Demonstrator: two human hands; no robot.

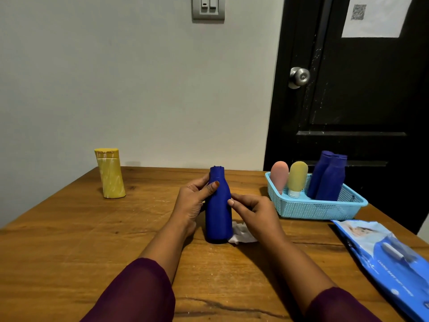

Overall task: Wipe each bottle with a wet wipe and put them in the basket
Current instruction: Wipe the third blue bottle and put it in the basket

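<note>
A blue bottle point(219, 212) stands upright on the wooden table point(92, 228) in the middle. My left hand point(192, 205) grips its neck and shoulder from the left. My right hand point(253, 212) is at the bottle's right side, fingers loosely curled, thumb tip touching the bottle. A crumpled white wet wipe point(241, 235) lies on the table by the bottle's base, under my right hand. At the right, the light blue basket point(325, 210) holds a pink tube point(279, 175), a yellow-green tube point(297, 177) and two blue bottles point(328, 177). A yellow bottle point(111, 174) stands far left.
A blue pack of wet wipes point(383, 254) lies at the table's right edge, in front of the basket. A grey wall runs behind the table, with a black door and knob point(299, 77) behind the basket.
</note>
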